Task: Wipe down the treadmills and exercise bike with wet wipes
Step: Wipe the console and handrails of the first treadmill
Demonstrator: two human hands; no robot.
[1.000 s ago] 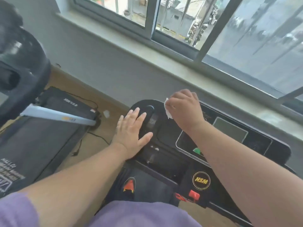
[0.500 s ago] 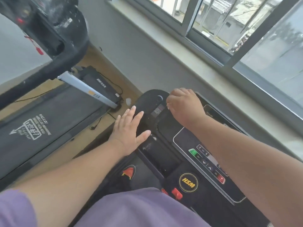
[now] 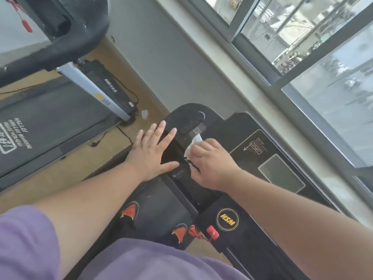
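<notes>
A black treadmill console (image 3: 238, 136) with an HSM badge lies in front of me. My left hand (image 3: 153, 152) rests flat on its left end, fingers straight and spread. My right hand (image 3: 212, 162) grips a crumpled white wet wipe (image 3: 193, 145) and presses it on the console, just right of my left hand and below a small round button. A second treadmill (image 3: 46, 122) with a dark belt and printed white text stands to the left.
A grey wall and window sill (image 3: 232, 77) run close behind the console. The second treadmill's black handlebar (image 3: 66, 43) and silver upright (image 3: 94, 91) rise at upper left. A cable and plug (image 3: 96, 142) lie on the wooden floor between the machines, beside a small white scrap (image 3: 145, 113).
My right hand has slid back toward me along the console, and the wipe now shows past its fingers. My left hand stays flat in place. The view has tilted.
</notes>
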